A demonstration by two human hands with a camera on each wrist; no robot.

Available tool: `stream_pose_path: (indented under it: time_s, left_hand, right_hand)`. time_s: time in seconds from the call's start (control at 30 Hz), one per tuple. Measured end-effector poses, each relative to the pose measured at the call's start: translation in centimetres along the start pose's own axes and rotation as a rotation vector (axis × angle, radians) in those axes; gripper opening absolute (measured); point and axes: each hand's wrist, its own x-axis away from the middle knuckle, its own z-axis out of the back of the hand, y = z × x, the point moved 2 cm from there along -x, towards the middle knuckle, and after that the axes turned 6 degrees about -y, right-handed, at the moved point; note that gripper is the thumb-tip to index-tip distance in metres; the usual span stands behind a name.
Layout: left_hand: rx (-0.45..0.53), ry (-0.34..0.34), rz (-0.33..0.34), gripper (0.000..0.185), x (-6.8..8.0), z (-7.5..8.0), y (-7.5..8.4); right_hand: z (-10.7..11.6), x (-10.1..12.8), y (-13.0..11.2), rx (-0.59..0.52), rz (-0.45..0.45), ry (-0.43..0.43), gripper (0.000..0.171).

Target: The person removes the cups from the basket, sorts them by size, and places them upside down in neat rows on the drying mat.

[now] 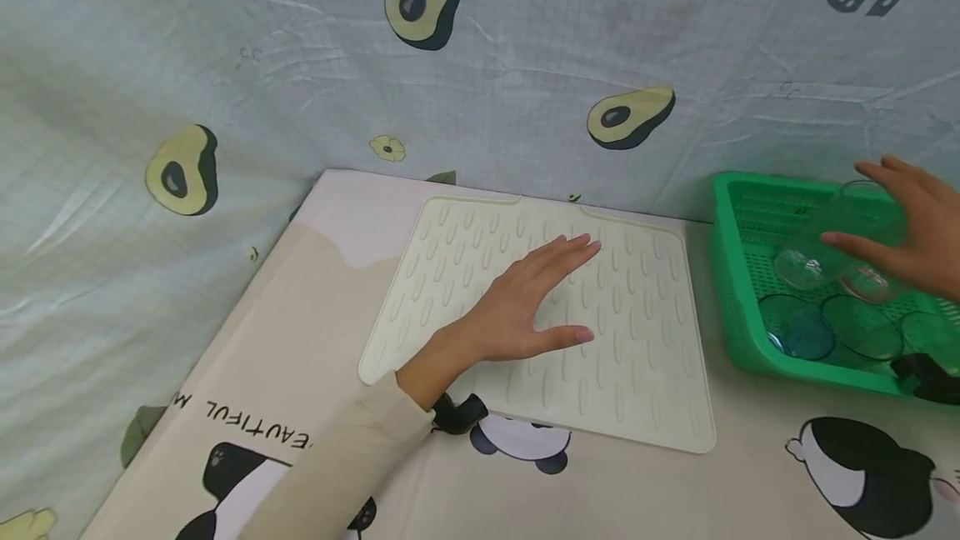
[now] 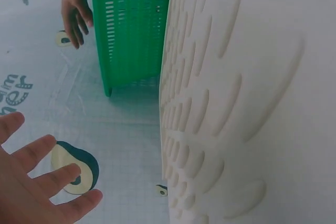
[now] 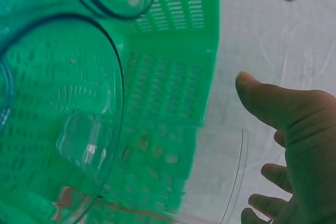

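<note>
Taking the green basket as the landmark, the nearest thing to the viewer is the bench, covered in a cloth printed with pandas, which carries everything. To the left of the basket, apart from its wall, lies a cream ribbed mat. It looks like soft silicone, so it would probably flop if lifted by one edge. The left hand rests flat on the mat, fingers straight and spread, holding nothing.

Inside the basket, along its near side, several clear bluish bowls lie close together. Further in, toward the back wall, the right hand reaches over a clear glass that lies tilted among the others. The fingers are spread and only lightly bent around the glass; in the right wrist view the thumb stands off from the glass's rim, so the hand is open and has not closed on it.

I judge the glass to be light, rigid and smooth, so it could slip from the fingers, and if it is real glass it would break when knocked against its neighbours. The safest hold seems to be around the body, thumb on one side and fingers opposite, rather than pinching the thin rim.

Behind the basket hangs a backdrop printed with avocados.
</note>
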Motion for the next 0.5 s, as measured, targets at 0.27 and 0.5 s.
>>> stream_pose_path:
  time_s: [0.27, 0.5]
  left_hand:
    - [0.021, -0.047, 0.036, 0.077, -1.4, -0.8, 0.8]
    - [0.015, -0.031, 0.013, 0.078, -2.8, -1.2, 1.2]
  right_hand:
    - [-1.7, -1.3, 3.8, 0.048, -0.056, -0.096, 0.101]
    - [-0.9, -1.2, 2.7, 0.089, -0.021, -0.147, 0.095]
